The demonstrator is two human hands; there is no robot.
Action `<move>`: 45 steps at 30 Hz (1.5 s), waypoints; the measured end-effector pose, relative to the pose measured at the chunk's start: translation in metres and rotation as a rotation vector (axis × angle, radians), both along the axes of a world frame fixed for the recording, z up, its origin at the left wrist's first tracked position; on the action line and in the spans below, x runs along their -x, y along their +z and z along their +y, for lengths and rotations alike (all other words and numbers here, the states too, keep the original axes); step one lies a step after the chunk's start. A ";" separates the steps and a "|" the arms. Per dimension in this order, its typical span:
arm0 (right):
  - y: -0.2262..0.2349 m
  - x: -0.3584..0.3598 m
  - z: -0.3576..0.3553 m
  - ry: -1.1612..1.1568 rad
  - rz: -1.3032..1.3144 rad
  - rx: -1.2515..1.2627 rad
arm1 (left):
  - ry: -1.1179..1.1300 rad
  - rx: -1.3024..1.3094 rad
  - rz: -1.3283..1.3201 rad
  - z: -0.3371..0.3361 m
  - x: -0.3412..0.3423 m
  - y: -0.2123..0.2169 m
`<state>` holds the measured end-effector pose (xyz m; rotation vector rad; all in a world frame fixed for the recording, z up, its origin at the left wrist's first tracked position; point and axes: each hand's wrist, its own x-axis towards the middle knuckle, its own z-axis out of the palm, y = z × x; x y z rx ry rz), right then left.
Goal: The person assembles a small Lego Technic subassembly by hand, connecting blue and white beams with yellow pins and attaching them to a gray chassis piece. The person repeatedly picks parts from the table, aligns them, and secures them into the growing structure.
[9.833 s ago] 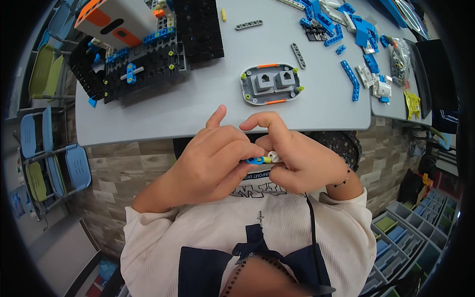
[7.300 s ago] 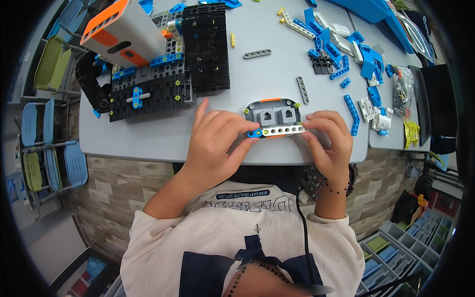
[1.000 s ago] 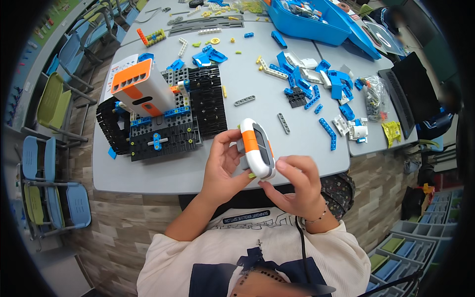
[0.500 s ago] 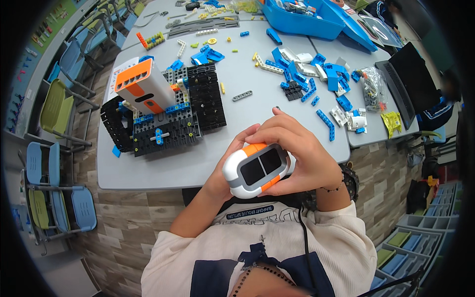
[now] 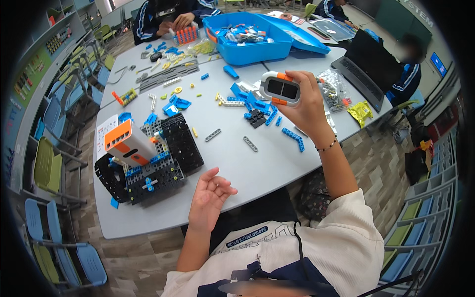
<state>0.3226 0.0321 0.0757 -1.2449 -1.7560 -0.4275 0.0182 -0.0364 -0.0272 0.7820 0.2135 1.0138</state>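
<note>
My right hand (image 5: 308, 101) is closed round one end of a rounded white, grey and orange electronic module (image 5: 271, 90) with two dark windows on its face. It is raised over the right side of the table, above loose blue bricks (image 5: 255, 101). My left hand (image 5: 212, 198) is apart from it near the table's front edge, palm up, fingers loosely bent and holding nothing. To its left stands a tracked brick-built vehicle (image 5: 173, 175) with black treads and a tall white and orange block (image 5: 129, 143) on top. Grey beams (image 5: 213, 135) lie between the vehicle and my right hand.
A blue tub (image 5: 262, 52) full of bricks stands at the back of the table (image 5: 232, 166). At the right are an open laptop (image 5: 363, 69), a clear bag of parts (image 5: 335, 89) and a yellow packet (image 5: 360, 114). Across the table, another person's hands (image 5: 178, 24) handle an orange-studded piece.
The module has gone from both hands to my right hand alone, moving up and to the right. My left hand has let go and moved left. The view has tilted up.
</note>
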 end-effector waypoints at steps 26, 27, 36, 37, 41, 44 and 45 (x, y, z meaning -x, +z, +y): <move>-0.022 0.094 -0.082 0.517 -0.251 0.268 | 0.052 -0.231 0.401 0.007 -0.036 0.024; -0.020 0.090 -0.082 0.550 -0.192 0.295 | 0.002 -0.133 0.306 0.006 -0.035 0.024; -0.013 0.077 -0.079 0.623 0.026 0.511 | -0.395 0.125 -0.243 -0.001 -0.038 0.002; -0.012 0.075 -0.080 0.618 0.005 0.517 | -0.403 0.122 -0.263 -0.001 -0.039 0.001; -0.014 0.072 -0.083 0.595 0.066 0.516 | -0.326 0.138 -0.259 -0.006 -0.039 0.006; -0.018 0.067 -0.082 0.484 0.011 0.467 | 0.024 0.051 0.021 -0.008 -0.031 0.013; -0.022 0.066 -0.081 0.436 -0.017 0.446 | 0.171 -0.079 0.182 -0.007 -0.027 0.014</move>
